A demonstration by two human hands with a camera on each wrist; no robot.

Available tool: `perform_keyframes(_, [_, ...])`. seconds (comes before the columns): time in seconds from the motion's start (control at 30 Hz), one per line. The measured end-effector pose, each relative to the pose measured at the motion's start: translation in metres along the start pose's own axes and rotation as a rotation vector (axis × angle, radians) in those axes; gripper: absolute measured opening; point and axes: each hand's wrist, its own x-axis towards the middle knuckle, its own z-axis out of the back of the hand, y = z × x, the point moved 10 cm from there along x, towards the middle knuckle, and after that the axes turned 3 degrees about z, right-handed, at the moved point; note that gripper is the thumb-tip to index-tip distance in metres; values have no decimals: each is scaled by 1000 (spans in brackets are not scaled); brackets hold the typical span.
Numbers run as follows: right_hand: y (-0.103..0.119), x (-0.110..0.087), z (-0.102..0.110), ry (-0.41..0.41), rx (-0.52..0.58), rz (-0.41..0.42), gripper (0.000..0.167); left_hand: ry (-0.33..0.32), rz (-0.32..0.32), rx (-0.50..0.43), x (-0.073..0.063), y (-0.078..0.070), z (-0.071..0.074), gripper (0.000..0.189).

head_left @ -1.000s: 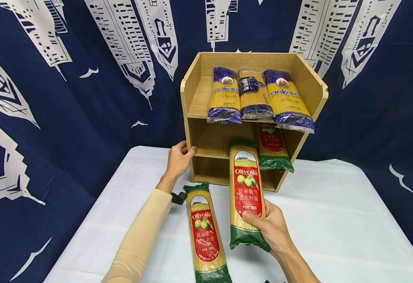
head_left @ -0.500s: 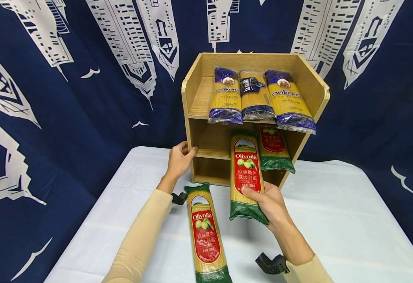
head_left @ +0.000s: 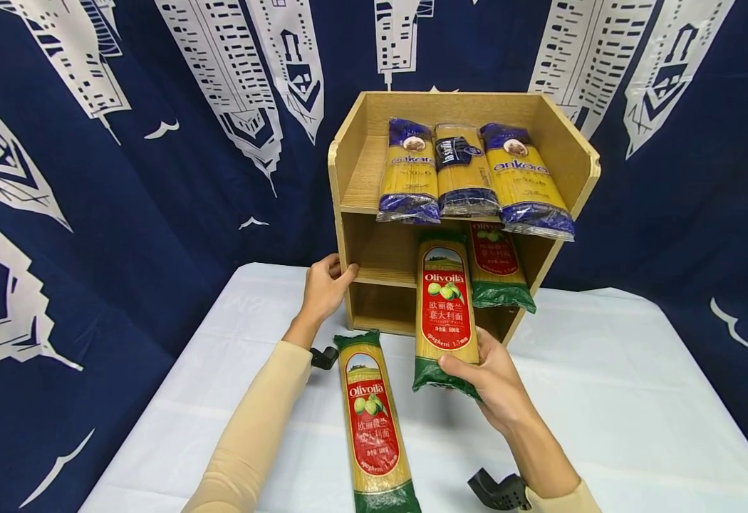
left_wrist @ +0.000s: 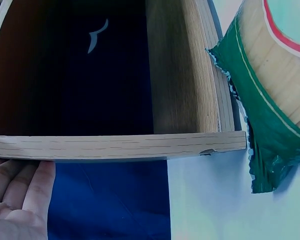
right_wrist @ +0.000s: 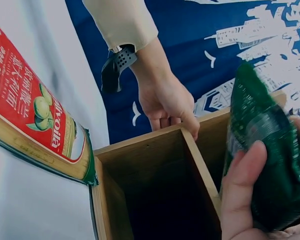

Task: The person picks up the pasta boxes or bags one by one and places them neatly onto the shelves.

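Note:
My right hand (head_left: 492, 377) grips the lower end of a green-ended spaghetti pack (head_left: 447, 313), thumb on its front. The pack is tilted, its top inside the middle compartment of the wooden shelf (head_left: 380, 246). In the right wrist view, the thumb presses the pack's green end (right_wrist: 265, 150). My left hand (head_left: 325, 288) holds the shelf's left side panel, thumb at the front edge and fingers round the outer side. The left wrist view shows its fingers (left_wrist: 35, 187) against the panel. A second red-labelled spaghetti pack (head_left: 374, 420) lies on the table in front of the shelf.
Another red-labelled pack (head_left: 499, 267) sits at the right of the middle compartment, its green end overhanging. On the top tier lie three pasta packs (head_left: 457, 171) side by side. A white cloth (head_left: 617, 399) covers the table; a dark blue printed curtain (head_left: 175, 178) hangs behind.
My right hand has moved up and forward, taking the spaghetti pack's top deeper into the middle compartment. The left hand stays on the shelf's side.

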Motion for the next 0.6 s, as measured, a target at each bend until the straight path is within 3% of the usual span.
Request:
perform_keyframes(0.27, [1, -22, -11, 48, -70, 53, 109, -4, 9, 2, -1, -1, 1, 34])
perform_keyframes(0.37, [2, -26, -12, 23, -82, 78, 112, -4, 8, 1, 0, -2, 1, 34])
perform_keyframes(0.6, [2, -21, -4, -96, -71, 70, 101, -1, -5, 3, 0, -3, 0, 34])
